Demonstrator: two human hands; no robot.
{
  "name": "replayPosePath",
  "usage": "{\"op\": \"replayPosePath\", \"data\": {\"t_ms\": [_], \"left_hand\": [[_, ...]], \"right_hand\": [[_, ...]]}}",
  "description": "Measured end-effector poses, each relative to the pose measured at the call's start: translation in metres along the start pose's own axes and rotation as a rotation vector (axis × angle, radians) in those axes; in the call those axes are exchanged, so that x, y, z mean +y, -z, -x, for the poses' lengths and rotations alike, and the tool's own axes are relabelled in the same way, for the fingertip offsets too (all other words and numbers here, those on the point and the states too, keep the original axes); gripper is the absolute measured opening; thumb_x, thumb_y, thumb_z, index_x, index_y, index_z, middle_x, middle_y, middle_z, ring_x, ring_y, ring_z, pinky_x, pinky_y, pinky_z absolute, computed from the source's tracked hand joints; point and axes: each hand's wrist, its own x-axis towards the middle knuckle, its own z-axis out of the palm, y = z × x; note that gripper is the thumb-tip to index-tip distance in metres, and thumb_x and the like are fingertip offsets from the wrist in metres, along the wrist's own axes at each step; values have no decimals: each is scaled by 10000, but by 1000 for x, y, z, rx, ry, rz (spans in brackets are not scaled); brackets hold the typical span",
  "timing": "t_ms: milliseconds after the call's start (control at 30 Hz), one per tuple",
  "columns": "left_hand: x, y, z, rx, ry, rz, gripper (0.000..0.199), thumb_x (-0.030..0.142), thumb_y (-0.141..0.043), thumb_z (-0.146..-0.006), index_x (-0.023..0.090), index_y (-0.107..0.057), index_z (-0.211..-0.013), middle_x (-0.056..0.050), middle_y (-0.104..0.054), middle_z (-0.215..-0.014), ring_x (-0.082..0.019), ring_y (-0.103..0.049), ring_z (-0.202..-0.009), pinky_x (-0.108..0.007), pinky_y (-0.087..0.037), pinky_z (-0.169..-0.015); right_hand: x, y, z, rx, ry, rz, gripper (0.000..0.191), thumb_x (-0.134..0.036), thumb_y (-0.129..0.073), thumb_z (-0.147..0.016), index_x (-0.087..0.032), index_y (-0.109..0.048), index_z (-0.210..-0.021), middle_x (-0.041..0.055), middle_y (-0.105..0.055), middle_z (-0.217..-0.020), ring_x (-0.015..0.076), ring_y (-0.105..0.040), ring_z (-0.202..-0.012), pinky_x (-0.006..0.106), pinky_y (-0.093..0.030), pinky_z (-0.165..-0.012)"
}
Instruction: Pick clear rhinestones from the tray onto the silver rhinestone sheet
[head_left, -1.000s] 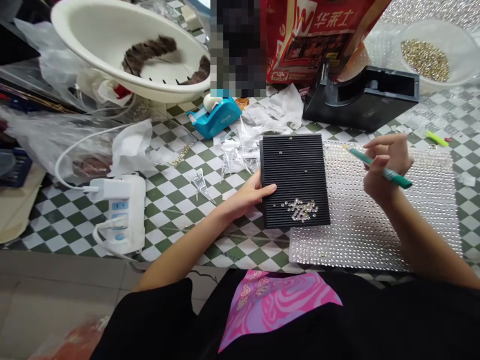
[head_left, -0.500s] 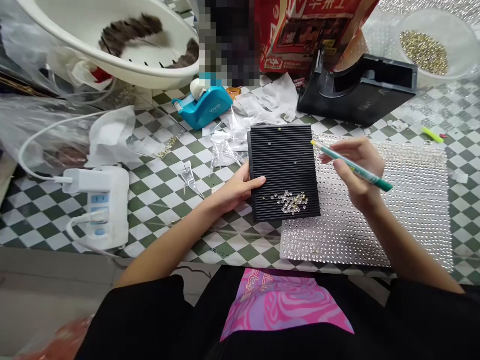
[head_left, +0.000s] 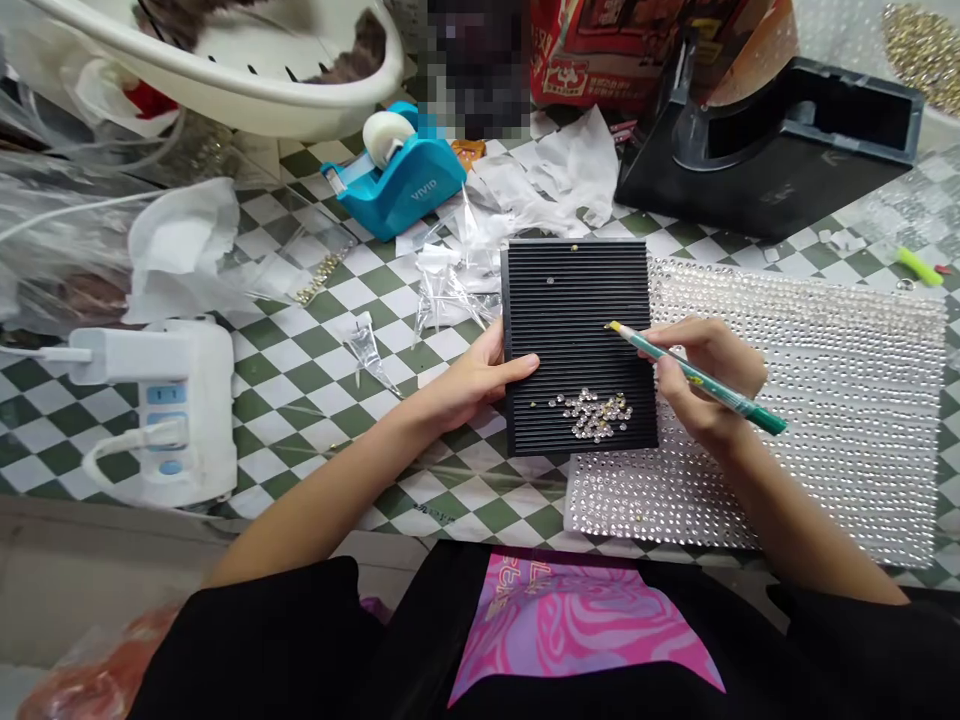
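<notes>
My left hand (head_left: 484, 378) grips the left edge of a black ridged tray (head_left: 577, 345), its thumb over the rim. Clear and a few gold rhinestones (head_left: 596, 415) lie in a cluster near the tray's lower edge, with a couple of stray ones near the top. In my right hand (head_left: 709, 380) is a green wax pencil (head_left: 705, 380), pinched between thumb and fingers. Its yellow tip is over the tray's right half; whether it touches a stone there I cannot tell. Under the tray's right side lies a white sheet (head_left: 810, 420) covered with rows of rhinestones.
A blue tape dispenser (head_left: 420, 180) and a large black dispenser (head_left: 772, 160) stand behind the tray. Crumpled white paper (head_left: 547, 180) and small clear plastic pieces (head_left: 367, 350) lie nearby. A white power strip (head_left: 191, 410) is at left, below a white basin (head_left: 300, 105).
My right hand has brought the pencil tip left and down, from the tray's right edge to over its ridges. The left hand keeps its hold on the tray. The camera view has shifted.
</notes>
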Motion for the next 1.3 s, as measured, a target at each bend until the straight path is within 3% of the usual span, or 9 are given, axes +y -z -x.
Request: {"op": "replayPosePath", "data": {"t_ms": [233,467,700,967,1300], "left_hand": [[1,-1,2,18,31,-30,646,363,-873,-852,221,-593,-1417,-114,-681,-1509,-349,-643,-1379,-363,-598,-1018],[4,-2,3,9,22,-60,668,350,-862,-861,222,-587,-1456,-102,-669,-1524,-360,-621,-1404,-387,-591,-1058],[3,-1,2,-5,-8,-65,644,334,-826,-903,218,-579,-1486,-101,-678,-1505,-358,-620,-1407,-397,-584,-1085],[2,-2,2,-10,-23,-80,658,363,-829,-895,231,-574,-1487,-103,-683,-1489,-377,-608,-1416,-439,-582,-1099],[2,-3,2,-4,-29,-77,668,348,-827,-891,221,-567,-1493,-111,-686,-1477,-380,-619,-1398,-448,-590,-1085]], "right_hand": [[-2,-1,1,4,-12,54,203,-183,-686,-893,-284,-727,-1064,12,-750,-880,212,-736,-778,381,-588,-677],[-5,-3,-2,4,76,-52,123,-217,-686,-920,-279,-740,-1012,20,-743,-837,222,-748,-791,404,-621,-726],[-7,-5,-2,11,57,13,51,-290,-671,-957,-287,-716,-981,20,-739,-840,220,-738,-761,401,-608,-657],[-8,-3,1,-28,47,64,137,-240,-654,-958,-308,-707,-1065,15,-723,-868,222,-721,-778,405,-578,-663],[-8,-5,1,-16,32,62,105,-262,-657,-961,-296,-708,-1047,16,-731,-882,211,-734,-777,391,-594,-655]]}}
